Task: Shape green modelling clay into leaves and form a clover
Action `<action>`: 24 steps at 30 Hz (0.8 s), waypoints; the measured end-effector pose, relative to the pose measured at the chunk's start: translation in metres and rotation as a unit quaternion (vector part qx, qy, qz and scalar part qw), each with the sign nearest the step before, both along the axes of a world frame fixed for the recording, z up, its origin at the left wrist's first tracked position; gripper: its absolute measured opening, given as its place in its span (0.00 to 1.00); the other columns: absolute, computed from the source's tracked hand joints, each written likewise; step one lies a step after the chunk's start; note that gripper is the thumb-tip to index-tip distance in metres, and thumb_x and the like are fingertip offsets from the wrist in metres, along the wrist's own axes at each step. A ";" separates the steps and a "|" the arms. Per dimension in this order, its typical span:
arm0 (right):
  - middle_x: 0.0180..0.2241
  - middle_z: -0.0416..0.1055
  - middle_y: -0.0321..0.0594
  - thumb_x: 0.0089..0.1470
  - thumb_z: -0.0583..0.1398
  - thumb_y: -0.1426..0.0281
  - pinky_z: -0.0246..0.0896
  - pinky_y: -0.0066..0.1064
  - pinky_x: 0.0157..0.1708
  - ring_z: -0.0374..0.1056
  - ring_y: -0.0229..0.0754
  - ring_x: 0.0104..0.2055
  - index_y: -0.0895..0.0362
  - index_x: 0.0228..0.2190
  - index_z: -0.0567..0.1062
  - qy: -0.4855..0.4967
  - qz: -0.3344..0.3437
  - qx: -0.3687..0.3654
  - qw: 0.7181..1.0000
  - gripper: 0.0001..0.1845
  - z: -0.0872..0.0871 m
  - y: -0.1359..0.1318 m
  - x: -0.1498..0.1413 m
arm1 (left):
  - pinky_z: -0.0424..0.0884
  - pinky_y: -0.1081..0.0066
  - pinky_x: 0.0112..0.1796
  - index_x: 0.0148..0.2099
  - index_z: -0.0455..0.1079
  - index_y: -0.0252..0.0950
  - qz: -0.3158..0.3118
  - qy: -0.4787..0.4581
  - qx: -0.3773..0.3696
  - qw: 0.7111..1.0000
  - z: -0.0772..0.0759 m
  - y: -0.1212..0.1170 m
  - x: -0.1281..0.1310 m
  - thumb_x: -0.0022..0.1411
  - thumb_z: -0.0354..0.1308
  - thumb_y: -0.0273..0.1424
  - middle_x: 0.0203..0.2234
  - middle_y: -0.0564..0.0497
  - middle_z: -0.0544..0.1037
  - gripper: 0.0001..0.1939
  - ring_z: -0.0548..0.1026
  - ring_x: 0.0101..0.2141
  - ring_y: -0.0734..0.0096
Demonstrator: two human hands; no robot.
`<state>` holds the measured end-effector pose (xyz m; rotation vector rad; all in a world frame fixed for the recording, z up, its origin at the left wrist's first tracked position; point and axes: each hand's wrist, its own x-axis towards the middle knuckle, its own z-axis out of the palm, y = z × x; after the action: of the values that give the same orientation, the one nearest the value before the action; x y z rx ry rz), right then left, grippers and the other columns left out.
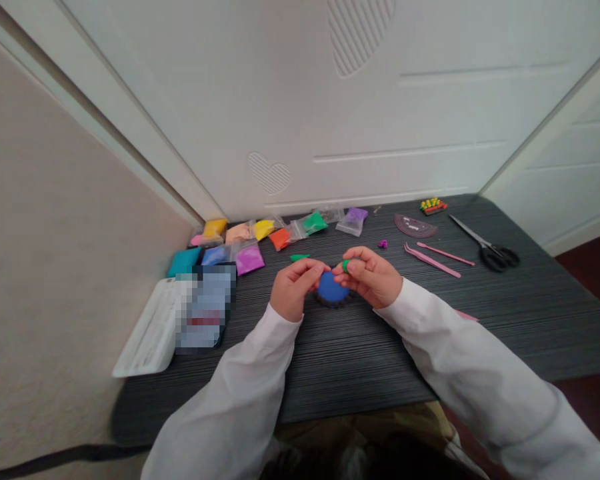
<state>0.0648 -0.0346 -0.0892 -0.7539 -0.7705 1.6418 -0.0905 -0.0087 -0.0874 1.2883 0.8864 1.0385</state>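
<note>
Fingers (359, 252) of our right hand (381, 283) are closed lightly on a small green lump (346, 265) near the centre, perhaps because something so soft-looking would dent under a firm grip. Our left hand (291, 291) faces it, thumb and forefinger drawn close together; we cannot tell whether they meet or pinch anything. Both hands are at the blue disc (333, 288), probably so the work stays over it. A green piece (300, 257) lies just beyond our left hand.

Colour packets, among them a green one (315, 223) and a magenta one (250, 259), gather at upper left of the desk (350, 373), seemingly to leave elbow room. Pink tweezers (433, 260), a thin pink tool (445, 253) and the scissors (495, 255) lie to the right, perhaps for the right hand's reach, with a purple lump (383, 244) nearer the middle. At left, a white tray (147, 330) sits by the wall (45, 267).

Dark, finely grooved, the desk stands against a white panel (195, 113) embossed with striped hearts; reddish floor shows at lower right.
</note>
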 end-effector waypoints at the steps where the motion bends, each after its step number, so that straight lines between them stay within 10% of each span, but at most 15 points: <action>1: 0.26 0.74 0.33 0.39 0.64 0.67 0.64 0.23 0.28 0.71 0.32 0.27 0.55 0.31 0.66 0.005 -0.001 0.000 1.000 0.16 0.000 0.000 0.000 | 0.55 0.75 0.22 0.29 0.71 0.35 0.000 -0.002 0.001 1.000 0.000 0.000 0.000 0.52 0.54 0.34 0.14 0.56 0.63 0.09 0.59 0.19 0.79; 24: 0.10 0.61 0.25 0.38 0.61 0.54 0.48 0.22 0.13 0.55 0.29 0.11 0.56 0.18 0.59 -0.076 -0.061 0.047 0.994 0.20 0.001 0.000 0.003 | 0.58 0.75 0.23 0.33 0.71 0.36 0.000 0.008 0.019 1.000 -0.002 -0.003 0.002 0.51 0.56 0.34 0.18 0.55 0.64 0.08 0.61 0.21 0.78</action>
<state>0.0675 -0.0351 -0.0880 -0.8485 -0.8857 1.4409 -0.0885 -0.0121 -0.0896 1.3297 0.8829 1.0516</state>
